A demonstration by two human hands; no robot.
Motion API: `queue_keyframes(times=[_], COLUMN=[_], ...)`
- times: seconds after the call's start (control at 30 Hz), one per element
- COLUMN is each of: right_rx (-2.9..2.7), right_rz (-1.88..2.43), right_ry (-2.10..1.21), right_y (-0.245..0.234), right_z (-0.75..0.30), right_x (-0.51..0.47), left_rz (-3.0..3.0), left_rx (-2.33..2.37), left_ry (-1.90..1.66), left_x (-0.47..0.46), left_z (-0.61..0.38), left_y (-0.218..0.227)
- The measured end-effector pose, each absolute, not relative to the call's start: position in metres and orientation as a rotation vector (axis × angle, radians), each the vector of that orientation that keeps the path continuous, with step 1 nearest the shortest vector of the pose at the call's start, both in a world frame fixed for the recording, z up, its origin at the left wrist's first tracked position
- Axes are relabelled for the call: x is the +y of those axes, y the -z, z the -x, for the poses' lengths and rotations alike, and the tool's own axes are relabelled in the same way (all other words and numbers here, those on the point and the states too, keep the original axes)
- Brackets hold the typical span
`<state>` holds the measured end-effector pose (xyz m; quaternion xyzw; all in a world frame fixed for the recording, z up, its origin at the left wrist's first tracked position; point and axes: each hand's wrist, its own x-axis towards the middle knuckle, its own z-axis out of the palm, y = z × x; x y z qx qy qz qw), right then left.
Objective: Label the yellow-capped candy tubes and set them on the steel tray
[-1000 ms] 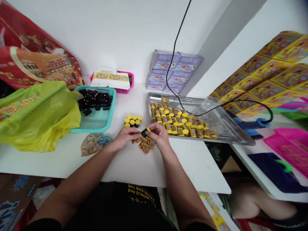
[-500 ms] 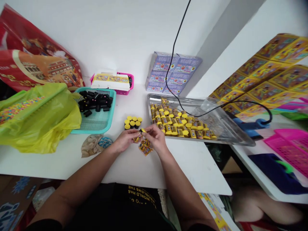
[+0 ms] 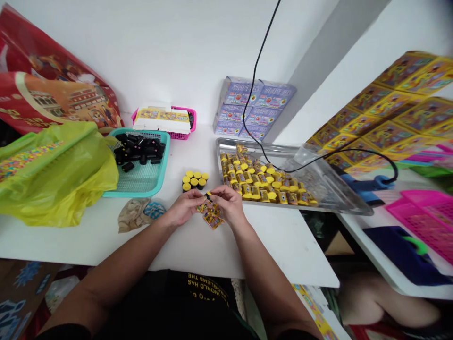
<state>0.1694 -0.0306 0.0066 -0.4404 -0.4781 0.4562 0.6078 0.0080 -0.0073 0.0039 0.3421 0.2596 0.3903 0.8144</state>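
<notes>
Your right hand (image 3: pixel 230 206) has its grip clamped on a black-and-yellow container (image 3: pixel 208 195) just below frame centre; your left hand's (image 3: pixel 184 207) I can't tell. The white worktop (image 3: pixel 279 231) meets white wall (image 3: pixel 170 47) at upper centre.

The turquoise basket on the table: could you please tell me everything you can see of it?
The turquoise basket is shallow and roughly rectangular, with rounded corners, a smooth raised rim and a fine mesh floor; it looks like plastic. It sits upright on the white table. Small black pieces, a few showing pink dots, lie jumbled toward its far end, while bare mesh shows nearer the front. A yellow-green plastic bag overlaps its left side in this view, hiding part of the rim.
</notes>
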Motion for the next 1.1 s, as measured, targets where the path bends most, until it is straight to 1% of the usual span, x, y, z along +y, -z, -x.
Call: queue_keyframes(times=[0.2, 0.4, 0.6, 0.8, 0.87, 0.9, 1.03, 1.1], right_rx=[-1.224, -1.169, -1.223, -1.152, -1.199, -1.238, -1.445, -1.570], right_rz=[0.995, 0.967, 0.976, 0.924, 0.919, 0.920, 0.977, 0.961], right_ry=[-1.111, -1.199, -1.136, -1.206, -1.082, -0.965, -0.319, -0.078], right_y=[-0.011, -0.011, -0.003, -0.001, -0.001, -0.002, -0.007, -0.010], right_z=[-0.164, -0.160, -0.161, -0.160, -0.161, -0.161, -0.163, -0.162], right_x=[-0.034, -0.035, -0.032, -0.033, -0.033, -0.034, -0.037, -0.039], left_rz=[-0.669, -0.728, -0.722, -0.766, -0.778, -0.793, -0.895, -0.914], left_rx=[0.536, 0.535, 0.584, 0.564, 0.581, 0.620, 0.961, 1.038], left_ry=[-0.855, -0.845, -0.881, -0.872, -0.873, -0.896, -1.062, -0.928], left_x=[-0.009, -0.007, -0.005, -0.009, -0.010, -0.010, -0.011, -0.011], left_z=[-0.007, -0.005, -0.005, -0.005, -0.006, -0.006, -0.007, -0.007], left_y=[-0.009, -0.010, -0.007, -0.010, -0.012, -0.013, -0.013, -0.011])
